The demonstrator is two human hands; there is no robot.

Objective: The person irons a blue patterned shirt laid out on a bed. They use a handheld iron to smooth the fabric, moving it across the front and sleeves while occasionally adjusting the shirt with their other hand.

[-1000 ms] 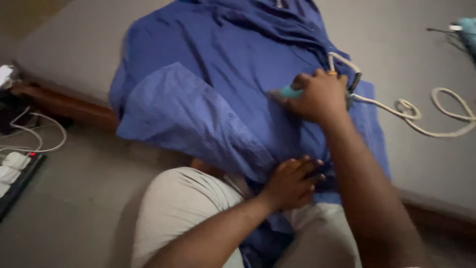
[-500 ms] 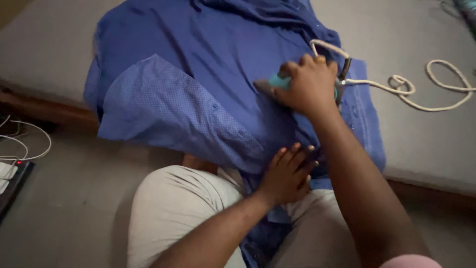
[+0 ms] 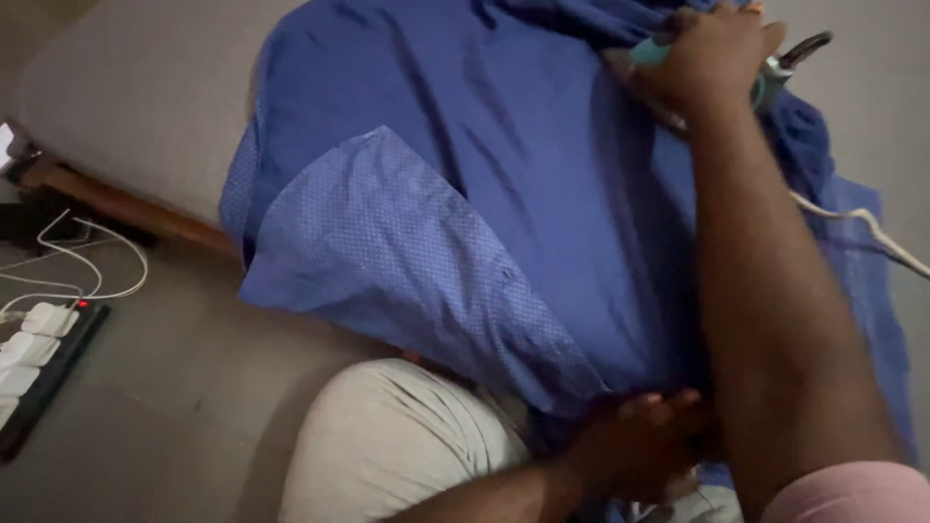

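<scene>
At the far left edge of the frame, low on the floor, a dark power strip [image 3: 44, 373] holds white plugs [image 3: 29, 324] seated in its sockets, a small red light glowing beside them, and thin white cables [image 3: 97, 261] loop away from it toward the upper left. Above these, in the upper left, lies a grey mattress [image 3: 145, 97] with a brown wooden edge beneath it.

Spread over the mattress, filling the middle of the frame, is a blue shirt [image 3: 484, 174]. One lighter, finely dotted panel of it is folded over and hangs off the mattress edge toward the lower centre, above the person's knee in pale trousers [image 3: 387, 446].

At the bottom centre the left hand [image 3: 635, 441] rests on the lower hem of the shirt, fingers laid together and pressed on the cloth; whether it pinches the fabric cannot be told in the dim light.

At the upper right the right hand [image 3: 712, 53] is clamped around the teal handle of an iron [image 3: 770, 77], which sits on the shirt near the top edge of the frame. A cream cord [image 3: 872, 232] trails across the right side from behind the forearm.
</scene>
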